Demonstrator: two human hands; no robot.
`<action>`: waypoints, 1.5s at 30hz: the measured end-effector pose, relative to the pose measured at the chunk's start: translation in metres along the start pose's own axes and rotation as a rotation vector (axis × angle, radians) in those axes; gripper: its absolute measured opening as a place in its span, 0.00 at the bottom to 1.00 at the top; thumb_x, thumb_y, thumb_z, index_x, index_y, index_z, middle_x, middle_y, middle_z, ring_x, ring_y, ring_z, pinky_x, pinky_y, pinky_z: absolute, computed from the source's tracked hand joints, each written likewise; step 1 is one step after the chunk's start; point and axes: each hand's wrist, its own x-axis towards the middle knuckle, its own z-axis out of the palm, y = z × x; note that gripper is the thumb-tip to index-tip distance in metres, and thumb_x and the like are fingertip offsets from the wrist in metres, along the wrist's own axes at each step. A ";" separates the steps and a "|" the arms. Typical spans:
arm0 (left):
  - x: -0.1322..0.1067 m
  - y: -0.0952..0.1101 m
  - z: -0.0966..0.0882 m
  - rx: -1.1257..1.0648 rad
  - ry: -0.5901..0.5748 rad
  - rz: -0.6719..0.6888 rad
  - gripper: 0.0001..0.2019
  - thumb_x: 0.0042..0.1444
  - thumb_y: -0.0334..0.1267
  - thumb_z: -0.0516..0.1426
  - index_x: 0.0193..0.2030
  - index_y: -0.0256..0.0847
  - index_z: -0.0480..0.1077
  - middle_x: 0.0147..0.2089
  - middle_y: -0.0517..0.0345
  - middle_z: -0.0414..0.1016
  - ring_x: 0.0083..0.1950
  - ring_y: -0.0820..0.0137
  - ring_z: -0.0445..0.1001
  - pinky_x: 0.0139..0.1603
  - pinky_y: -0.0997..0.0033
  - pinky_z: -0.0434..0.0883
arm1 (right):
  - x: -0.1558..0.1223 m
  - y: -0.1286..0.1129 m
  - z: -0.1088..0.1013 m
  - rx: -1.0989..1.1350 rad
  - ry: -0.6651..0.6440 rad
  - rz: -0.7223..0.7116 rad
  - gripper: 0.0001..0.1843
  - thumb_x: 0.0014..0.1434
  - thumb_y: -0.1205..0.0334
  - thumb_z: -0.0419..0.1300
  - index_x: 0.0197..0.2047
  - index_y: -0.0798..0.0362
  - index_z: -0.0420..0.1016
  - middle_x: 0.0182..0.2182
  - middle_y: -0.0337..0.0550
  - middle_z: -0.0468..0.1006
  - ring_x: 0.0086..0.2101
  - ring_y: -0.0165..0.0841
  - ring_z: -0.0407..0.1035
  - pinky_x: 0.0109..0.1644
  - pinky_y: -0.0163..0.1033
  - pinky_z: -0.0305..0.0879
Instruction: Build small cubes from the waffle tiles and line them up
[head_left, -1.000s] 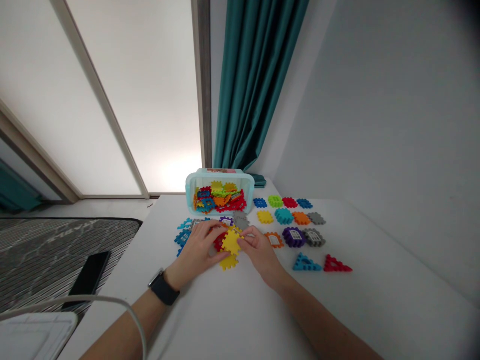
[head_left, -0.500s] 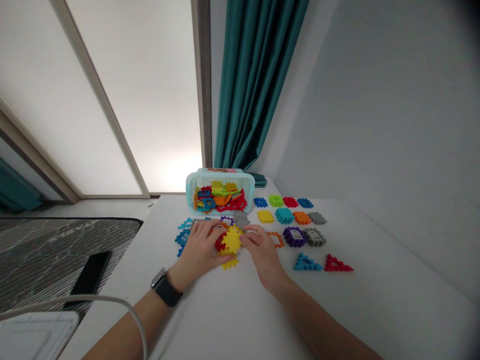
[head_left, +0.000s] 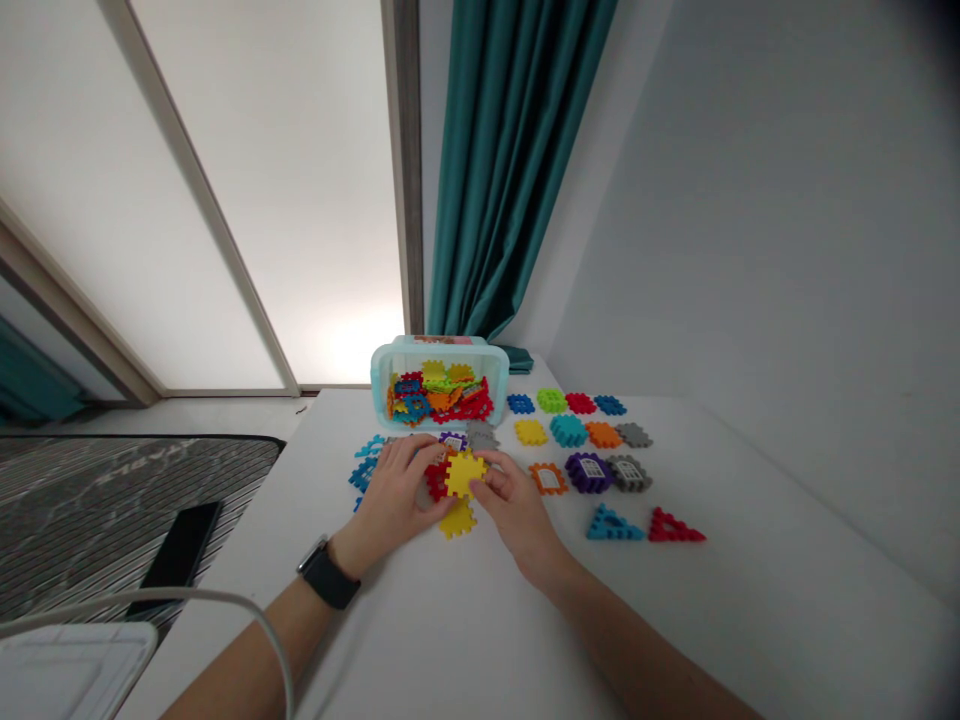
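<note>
In my right hand (head_left: 521, 512), thumb and fingers pinch a yellow toothed building tile (head_left: 466, 474), its flat face turned toward me. My left hand (head_left: 405, 490) curves around a red building tile (head_left: 436, 482) just left of the yellow one, fingers over the top and thumb low. Part of an orange tile shows under the left fingertips. Below the left thumb is a second yellow tile (head_left: 457, 519); whether it is joined to the red one I cannot tell. Blue tiles (head_left: 364, 474) are partly hidden behind the left hand.
A pale blue tub (head_left: 500, 385) of mixed tiles lies on its side at the back. Sorted square tiles, including a purple stack (head_left: 589, 474), stand in rows at the right. Blue (head_left: 613, 524) and red triangles (head_left: 673, 527) lie nearer. A white cable (head_left: 225, 597) crosses the lower left.
The yellow tile in my right hand has turned more upright and squarely toward me. The right fingers have shifted their hold on it. The lower yellow tile shows more of its face.
</note>
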 end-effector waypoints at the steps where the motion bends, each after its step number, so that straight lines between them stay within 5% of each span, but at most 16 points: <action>1: 0.000 0.000 0.000 -0.007 -0.005 0.000 0.24 0.56 0.41 0.64 0.59 0.44 0.67 0.57 0.46 0.71 0.57 0.55 0.71 0.58 0.51 0.68 | 0.001 0.002 -0.001 -0.045 -0.003 -0.026 0.24 0.54 0.55 0.64 0.53 0.51 0.69 0.27 0.34 0.76 0.29 0.33 0.71 0.36 0.38 0.65; 5: 0.000 -0.001 -0.001 -0.039 -0.028 0.016 0.21 0.57 0.44 0.65 0.56 0.45 0.70 0.57 0.46 0.71 0.58 0.54 0.70 0.58 0.50 0.69 | 0.002 0.006 -0.007 -0.308 -0.013 -0.191 0.19 0.60 0.59 0.59 0.55 0.50 0.70 0.30 0.38 0.77 0.33 0.36 0.73 0.40 0.42 0.70; 10: -0.002 -0.010 0.003 -0.085 -0.019 -0.020 0.20 0.60 0.45 0.64 0.57 0.46 0.69 0.57 0.46 0.69 0.59 0.55 0.69 0.59 0.49 0.69 | 0.001 0.000 -0.019 -0.734 -0.023 -0.647 0.21 0.63 0.65 0.58 0.59 0.47 0.69 0.51 0.49 0.76 0.51 0.42 0.71 0.57 0.53 0.69; 15: -0.003 -0.017 0.005 -0.171 -0.005 -0.075 0.21 0.59 0.45 0.64 0.57 0.46 0.69 0.57 0.46 0.68 0.59 0.55 0.69 0.60 0.50 0.70 | 0.004 -0.004 -0.028 -0.931 -0.080 -0.867 0.17 0.66 0.68 0.56 0.56 0.47 0.71 0.53 0.49 0.75 0.53 0.43 0.69 0.58 0.53 0.70; 45: -0.003 -0.005 0.008 -0.140 -0.024 -0.068 0.21 0.59 0.46 0.65 0.57 0.46 0.69 0.57 0.46 0.69 0.59 0.55 0.69 0.60 0.49 0.69 | 0.002 -0.011 -0.030 -1.098 -0.120 -0.850 0.17 0.62 0.70 0.58 0.54 0.48 0.71 0.59 0.49 0.73 0.58 0.45 0.66 0.62 0.58 0.65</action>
